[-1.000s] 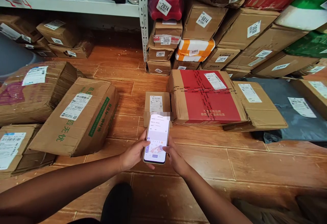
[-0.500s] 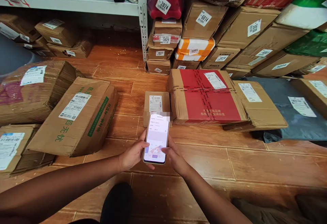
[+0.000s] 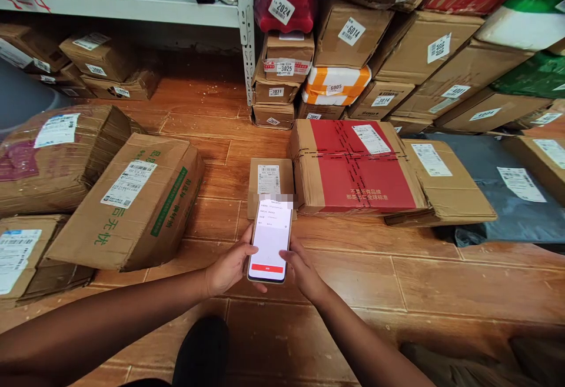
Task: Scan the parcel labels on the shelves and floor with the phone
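White-screened, one phone [image 3: 270, 240] sits between left hand [image 3: 229, 266] and right hand [image 3: 304, 272].

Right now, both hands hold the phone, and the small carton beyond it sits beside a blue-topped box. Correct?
Not blue: in the head view the box beside the small carton is red-topped. Left hand and right hand do hold the phone.
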{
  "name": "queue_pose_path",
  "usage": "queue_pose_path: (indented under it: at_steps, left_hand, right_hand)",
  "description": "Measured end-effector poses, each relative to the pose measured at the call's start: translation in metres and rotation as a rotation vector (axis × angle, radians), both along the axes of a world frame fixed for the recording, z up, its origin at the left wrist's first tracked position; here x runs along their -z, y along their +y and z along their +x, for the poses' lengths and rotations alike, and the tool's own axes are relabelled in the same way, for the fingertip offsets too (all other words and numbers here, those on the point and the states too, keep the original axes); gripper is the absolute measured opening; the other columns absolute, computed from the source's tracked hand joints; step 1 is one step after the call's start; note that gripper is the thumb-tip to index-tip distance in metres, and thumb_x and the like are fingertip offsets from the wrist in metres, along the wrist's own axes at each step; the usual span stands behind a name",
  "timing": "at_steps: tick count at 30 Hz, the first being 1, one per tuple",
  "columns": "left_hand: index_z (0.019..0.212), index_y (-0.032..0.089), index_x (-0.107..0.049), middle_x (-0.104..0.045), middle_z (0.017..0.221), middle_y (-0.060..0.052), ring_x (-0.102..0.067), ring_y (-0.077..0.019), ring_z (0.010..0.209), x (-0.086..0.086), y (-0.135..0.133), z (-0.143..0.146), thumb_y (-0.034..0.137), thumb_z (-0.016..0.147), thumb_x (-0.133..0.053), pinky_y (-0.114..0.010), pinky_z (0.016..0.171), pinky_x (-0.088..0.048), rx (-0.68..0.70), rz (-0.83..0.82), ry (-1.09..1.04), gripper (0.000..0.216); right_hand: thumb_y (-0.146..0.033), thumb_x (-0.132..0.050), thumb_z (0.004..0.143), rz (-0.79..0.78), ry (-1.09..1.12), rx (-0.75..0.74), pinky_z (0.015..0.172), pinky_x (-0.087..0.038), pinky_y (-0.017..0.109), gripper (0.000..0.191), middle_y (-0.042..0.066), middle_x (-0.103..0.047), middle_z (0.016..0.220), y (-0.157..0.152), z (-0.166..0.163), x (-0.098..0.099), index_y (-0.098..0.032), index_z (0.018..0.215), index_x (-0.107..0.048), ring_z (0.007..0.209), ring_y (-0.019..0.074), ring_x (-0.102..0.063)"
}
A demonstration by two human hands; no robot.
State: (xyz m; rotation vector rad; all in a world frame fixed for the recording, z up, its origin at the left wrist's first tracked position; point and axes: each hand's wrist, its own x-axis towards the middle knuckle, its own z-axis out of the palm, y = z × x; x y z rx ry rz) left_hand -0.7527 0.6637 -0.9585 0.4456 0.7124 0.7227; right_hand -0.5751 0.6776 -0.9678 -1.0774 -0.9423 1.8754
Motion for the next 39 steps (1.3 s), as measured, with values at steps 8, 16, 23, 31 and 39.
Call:
queue_pose_path:
  at_steps: [8,16,23,31,39]
  left_hand:
    - [0.141,0.039,-0.029,-0.052,0.130,-0.007,-0.065,-0.0230,0.091,0.008,-0.003,0.002,0.034,0.081,-0.054,-0.028,0.050,-0.060,0.089,0.012,0.030,0.065]
    - [0.148,0.036,-0.020,-0.041,0.142,-0.012,-0.062,-0.0246,0.093,0.009,-0.005,0.004,0.038,0.075,-0.058,-0.026,0.051,-0.058,0.211,0.017,0.086,0.082]
    - [0.149,0.035,-0.017,-0.042,0.141,-0.012,-0.059,-0.0237,0.096,0.012,-0.007,0.006,0.035,0.076,-0.056,-0.024,0.053,-0.057,0.234,0.054,0.102,0.083]
    - [0.150,0.039,-0.011,-0.044,0.139,-0.011,-0.056,-0.0309,0.107,0.014,-0.006,0.007,0.038,0.074,-0.058,-0.023,0.050,-0.056,0.226,0.059,0.046,0.089]
    - [0.147,0.035,-0.021,-0.045,0.139,-0.012,-0.058,-0.0295,0.105,0.014,-0.007,0.007,0.036,0.075,-0.058,-0.023,0.050,-0.056,0.224,0.060,0.047,0.081]
  right_hand:
    - [-0.039,-0.072,0.065,-0.089,-0.025,0.239,0.077,-0.047,0.036,0.033,0.004,-0.071,0.093,0.021,-0.009,-0.015,-0.023,0.091,-0.059,0.087,0.0271,-0.061]
    - [-0.042,-0.083,0.056,-0.185,-0.045,0.424,0.057,-0.041,0.028,0.047,-0.004,-0.062,0.070,0.034,-0.014,-0.027,-0.021,0.089,-0.057,0.061,0.0168,-0.054]
    - [-0.041,-0.087,0.051,-0.204,-0.067,0.487,0.055,-0.040,0.028,0.048,-0.006,-0.061,0.063,0.033,-0.019,-0.028,-0.021,0.084,-0.058,0.056,0.0155,-0.052]
    - [-0.037,-0.075,0.058,-0.199,-0.041,0.479,0.056,-0.041,0.027,0.032,-0.005,-0.062,0.063,0.031,-0.017,-0.028,-0.021,0.080,-0.059,0.059,0.0159,-0.054]
    - [-0.037,-0.087,0.051,-0.179,-0.090,0.459,0.058,-0.042,0.029,0.047,-0.004,-0.063,0.066,0.032,-0.020,-0.031,-0.020,0.085,-0.058,0.059,0.0167,-0.055]
